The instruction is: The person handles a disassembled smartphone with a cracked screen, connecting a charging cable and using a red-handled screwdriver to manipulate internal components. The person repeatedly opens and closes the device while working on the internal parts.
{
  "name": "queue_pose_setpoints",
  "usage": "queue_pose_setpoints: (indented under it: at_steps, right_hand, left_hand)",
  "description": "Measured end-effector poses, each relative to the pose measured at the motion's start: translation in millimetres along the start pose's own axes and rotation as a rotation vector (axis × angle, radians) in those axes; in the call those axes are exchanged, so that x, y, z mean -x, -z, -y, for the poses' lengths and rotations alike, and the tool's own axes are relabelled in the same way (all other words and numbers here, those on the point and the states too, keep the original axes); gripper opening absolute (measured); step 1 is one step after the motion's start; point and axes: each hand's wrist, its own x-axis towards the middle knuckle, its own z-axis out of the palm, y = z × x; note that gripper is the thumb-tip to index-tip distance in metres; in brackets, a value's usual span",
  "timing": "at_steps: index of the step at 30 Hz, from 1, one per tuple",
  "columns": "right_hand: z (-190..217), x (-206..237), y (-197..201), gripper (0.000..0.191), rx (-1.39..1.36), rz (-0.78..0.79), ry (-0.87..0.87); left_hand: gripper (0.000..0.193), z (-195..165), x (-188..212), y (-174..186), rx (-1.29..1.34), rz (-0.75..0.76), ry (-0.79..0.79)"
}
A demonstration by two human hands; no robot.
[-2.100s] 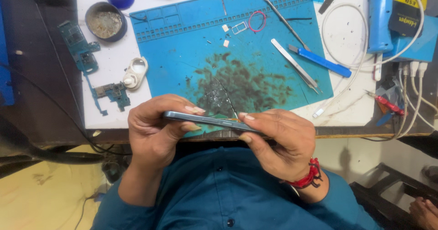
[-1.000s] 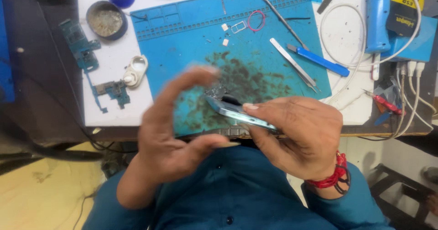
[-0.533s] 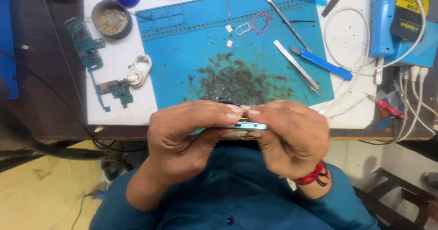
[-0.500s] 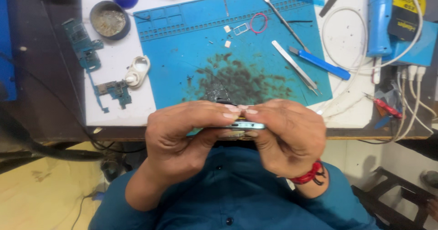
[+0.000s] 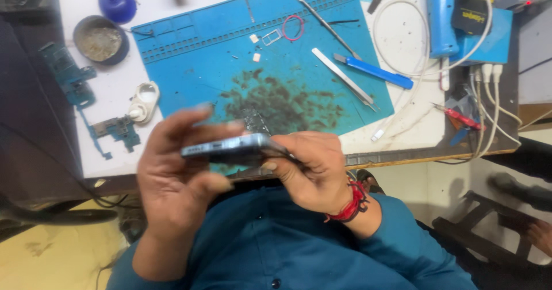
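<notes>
Holding a slim grey phone [image 5: 227,148] edge-on above the near edge of the counter [image 5: 402,135], both hands close on it in the head view: the left hand [image 5: 172,181] wraps its left end with fingers curled over the top edge and thumb beneath, and the right hand [image 5: 313,172] pinches the right end between thumb and forefinger. The phone hangs in the air over the person's lap, just clear of the blue work mat [image 5: 230,43], with nothing under it.

The main risk, as I judge it, is a slip. The grip is on the thin edges only, so a twist or a hard press could let the phone drop past the near edge to the floor. The picture is blurred around the fingers, so I cannot tell whether a thin tool sits between the right fingertips and the phone; if one does, pushing too hard could crack the frame or jab the left hand.

The mat behind carries dark scraped debris [image 5: 276,97], and grit from it could get into the phone if it is set down there. Metal tweezers [image 5: 345,78], a blue-handled blade [image 5: 374,70] and small loose parts [image 5: 261,40] lie toward the far right; an elbow sweep could scatter them. White cables [image 5: 489,94] trail over the right edge and could snag.
</notes>
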Motion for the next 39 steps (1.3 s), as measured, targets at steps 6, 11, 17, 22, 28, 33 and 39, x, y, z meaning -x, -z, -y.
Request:
queue_pose_setpoints:
  at_steps: [6, 11, 17, 22, 28, 33, 39]
  right_hand:
    - [4.1, 8.6, 10.4, 0.034, 0.098, 0.008, 0.018]
    - [-4.8, 33.1, 52.9, 0.025, 0.528, -0.362, -0.301]
    - [-35.2, 55.4, 105.6, 0.034, 0.838, -0.264, -0.835]
    - [-55.9, 71.0, 134.0, 0.026, 0.16, -0.28, -0.944]
    - [-43.2, 74.7, 109.2, 0.013, -0.932, -0.282, -0.62]
    - [-25.6, 57.2, 57.2, 0.022, -0.665, -0.255, -0.547]
    - [-15.8, 44.5, 30.7, 0.024, -0.548, -0.362, -0.494]
  left_hand:
    - [0.02, 5.9, 2.6, -10.7, -0.178, -0.02, -0.019]
    - [0.02, -20.8, 0.3, -14.6, -0.738, 0.099, -0.398]
    - [0.041, -18.3, -29.9, -22.7, -1.259, 0.317, -0.704]
    - [0.04, -1.0, -38.3, -38.5, -1.407, 0.331, -0.765]
    - [0.032, 10.5, -37.4, -43.8, -1.428, 0.3, -0.771]
    - [0.033, 18.7, -36.6, -47.8, -1.449, 0.296, -0.78]
    - [0.033, 21.0, -34.3, -47.5, -1.464, 0.277, -0.787]
